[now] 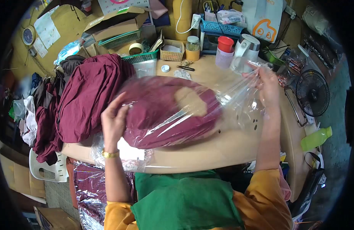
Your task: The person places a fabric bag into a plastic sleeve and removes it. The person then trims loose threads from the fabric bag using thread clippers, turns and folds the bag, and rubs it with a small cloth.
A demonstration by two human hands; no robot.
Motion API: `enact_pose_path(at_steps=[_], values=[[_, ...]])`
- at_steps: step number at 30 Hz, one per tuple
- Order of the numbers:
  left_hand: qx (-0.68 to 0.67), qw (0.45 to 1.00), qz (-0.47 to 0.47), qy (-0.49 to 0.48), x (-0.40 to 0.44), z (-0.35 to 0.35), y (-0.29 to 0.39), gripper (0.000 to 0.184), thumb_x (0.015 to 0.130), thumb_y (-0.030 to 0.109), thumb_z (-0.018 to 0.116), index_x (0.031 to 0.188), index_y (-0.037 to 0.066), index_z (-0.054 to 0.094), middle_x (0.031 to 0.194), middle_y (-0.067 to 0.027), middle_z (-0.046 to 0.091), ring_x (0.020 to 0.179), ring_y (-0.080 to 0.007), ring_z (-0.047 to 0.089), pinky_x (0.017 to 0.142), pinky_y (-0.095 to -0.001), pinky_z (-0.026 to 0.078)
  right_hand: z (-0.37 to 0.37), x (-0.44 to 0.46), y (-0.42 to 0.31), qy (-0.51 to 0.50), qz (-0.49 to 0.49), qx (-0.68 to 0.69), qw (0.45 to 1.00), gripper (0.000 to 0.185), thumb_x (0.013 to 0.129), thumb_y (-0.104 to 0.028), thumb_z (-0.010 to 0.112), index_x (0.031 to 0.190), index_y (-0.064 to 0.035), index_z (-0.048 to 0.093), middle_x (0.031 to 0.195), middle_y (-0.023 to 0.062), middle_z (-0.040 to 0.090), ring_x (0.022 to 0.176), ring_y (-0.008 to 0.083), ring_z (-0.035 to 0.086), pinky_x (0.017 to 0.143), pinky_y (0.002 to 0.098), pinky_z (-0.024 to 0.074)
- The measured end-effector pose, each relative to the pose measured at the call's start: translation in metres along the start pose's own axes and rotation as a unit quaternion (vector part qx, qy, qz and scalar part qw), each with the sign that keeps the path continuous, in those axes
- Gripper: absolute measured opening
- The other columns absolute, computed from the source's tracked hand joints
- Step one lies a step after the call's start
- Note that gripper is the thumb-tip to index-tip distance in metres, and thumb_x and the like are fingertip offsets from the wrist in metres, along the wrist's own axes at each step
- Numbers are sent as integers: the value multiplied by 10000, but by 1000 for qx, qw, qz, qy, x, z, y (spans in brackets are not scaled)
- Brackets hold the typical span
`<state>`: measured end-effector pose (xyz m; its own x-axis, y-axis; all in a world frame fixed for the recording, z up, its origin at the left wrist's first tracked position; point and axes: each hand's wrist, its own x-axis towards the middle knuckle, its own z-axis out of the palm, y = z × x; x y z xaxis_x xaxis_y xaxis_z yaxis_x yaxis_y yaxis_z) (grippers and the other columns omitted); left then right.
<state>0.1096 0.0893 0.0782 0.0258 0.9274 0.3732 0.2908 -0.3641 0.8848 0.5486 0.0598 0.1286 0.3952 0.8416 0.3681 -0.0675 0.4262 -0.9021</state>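
Head view shows two bare hands working with a clear bag (238,100) above the middle of the worktop (207,163). Inside the bag, or under its film, is a maroon cloth (144,124), bulky and rounded, lying nearer to the front edge than to the back edge. On the cloth there is a tan area, but I cannot tell if it is a part of it or the worktop seen through a gap.

The left hand (114,120) is curved at the left end of the bag, with fingers and thumb against the film; how firmly it grips, I cannot tell. The right hand (266,82) is closed on the film at the other end, and pulls it up toward the back right corner.

At the left end of the worktop rests a big maroon bundle (90,97). Near the front edge, below the left hand, lies other clear plastic (136,163). Toward the back edge stand a basket (172,53), a jar (192,46) and a kettle (246,50), with snips (185,68) before them. A fan (313,93) is near the right edge.
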Motion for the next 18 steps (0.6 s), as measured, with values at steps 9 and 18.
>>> enact_pose_path(at_steps=[9, 18], values=[[122, 976, -178, -14, -132, -30, -82, 386, 882, 58, 682, 1258, -8, 625, 1134, -180, 683, 1003, -220, 648, 907, -315, 502, -163, -76, 91, -242, 340, -221, 881, 247, 989, -197, 537, 1037, 22, 640, 949, 143, 718, 540, 123, 625, 444, 253, 475], [453, 881, 60, -121, -58, 34, -8, 698, 908, 429, 639, 1482, 119, 393, 1558, -219, 282, 1461, -430, 205, 1153, -621, 167, -41, -31, 137, -250, 238, -104, 933, 471, 933, -137, 626, 1371, -25, 494, 1303, 96, 572, 1049, 196, 625, 752, 320, 546]])
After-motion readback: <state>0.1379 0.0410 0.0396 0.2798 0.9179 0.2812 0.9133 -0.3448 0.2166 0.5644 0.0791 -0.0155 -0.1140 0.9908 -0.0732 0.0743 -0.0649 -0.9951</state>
